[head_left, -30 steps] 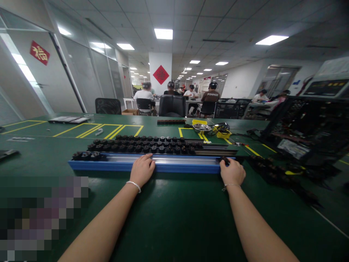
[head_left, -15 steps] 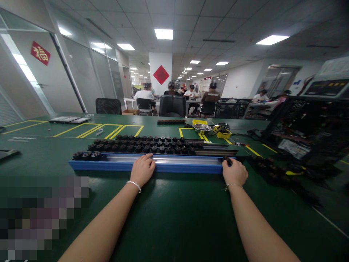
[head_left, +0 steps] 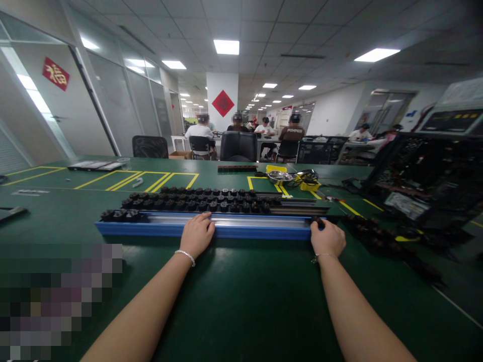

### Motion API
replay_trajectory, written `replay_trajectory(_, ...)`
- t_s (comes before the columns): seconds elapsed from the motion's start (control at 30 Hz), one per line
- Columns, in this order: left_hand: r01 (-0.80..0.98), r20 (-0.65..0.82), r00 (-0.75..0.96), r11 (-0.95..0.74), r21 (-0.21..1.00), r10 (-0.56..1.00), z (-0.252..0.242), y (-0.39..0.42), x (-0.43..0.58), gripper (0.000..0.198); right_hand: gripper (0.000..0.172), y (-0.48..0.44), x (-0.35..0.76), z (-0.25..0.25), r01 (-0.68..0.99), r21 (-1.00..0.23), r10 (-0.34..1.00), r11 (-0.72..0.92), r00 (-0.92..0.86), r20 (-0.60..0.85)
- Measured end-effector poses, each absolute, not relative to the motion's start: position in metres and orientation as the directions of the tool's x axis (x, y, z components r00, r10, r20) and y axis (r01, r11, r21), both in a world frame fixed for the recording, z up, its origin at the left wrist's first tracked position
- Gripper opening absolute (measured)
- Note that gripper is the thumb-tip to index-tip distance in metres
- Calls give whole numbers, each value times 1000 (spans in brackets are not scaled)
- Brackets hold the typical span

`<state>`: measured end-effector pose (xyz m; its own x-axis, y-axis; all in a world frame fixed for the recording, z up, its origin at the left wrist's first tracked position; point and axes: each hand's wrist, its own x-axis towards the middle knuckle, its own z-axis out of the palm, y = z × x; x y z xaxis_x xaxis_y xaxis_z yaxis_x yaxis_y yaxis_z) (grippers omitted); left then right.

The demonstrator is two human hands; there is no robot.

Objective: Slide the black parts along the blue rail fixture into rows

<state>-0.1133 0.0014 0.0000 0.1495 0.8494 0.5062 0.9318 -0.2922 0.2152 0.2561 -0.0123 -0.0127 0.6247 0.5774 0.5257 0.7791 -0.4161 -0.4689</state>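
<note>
A long blue channel rail [head_left: 241,232] with a bare metallic inside lies across the green table in front of me. Fingers of my left hand [head_left: 198,234] are wrapped over its near wall, around the middle. At the rail's right end, my right hand [head_left: 328,237] pinches a small black part [head_left: 318,221], partly hidden by the fingers. Several black, knob-like parts [head_left: 119,215] sit in the left end of the rail. Just behind it, rows of similar black parts [head_left: 204,202] stand in other dark rails.
A pile of black parts [head_left: 381,239] lies to the right, near a large open-sided machine [head_left: 415,176]. Farther back are a metal bowl [head_left: 279,176], a yellow box [head_left: 310,186] with cables, and a short dark strip [head_left: 237,169]. People sit at desks beyond the table.
My right hand has shifted slightly to the right with the black part at the rail's end. My left hand and the blue rail look nearly unmoved.
</note>
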Motion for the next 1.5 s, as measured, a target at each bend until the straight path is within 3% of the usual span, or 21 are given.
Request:
replay_trajectory(0.4,933,503,153,-292,211,851,-1,2,-114,34,40,-12,260,-14,780,-480,571,-402,623,534)
replay_trajectory(0.63,936,502,150,-285,205,852,-3,3,-115,35,41,-15,268,-10,813,-409,633,-415,581,511)
replay_trajectory(0.97,937,501,148,-282,204,853,0,0,-114,34,43,-14,276,-10,729,-545,616,-415,666,421)
replay_trajectory(1.5,937,502,151,-285,202,852,-2,2,-114,33,42,-13,283,-11,710,-569,584,-415,688,431)
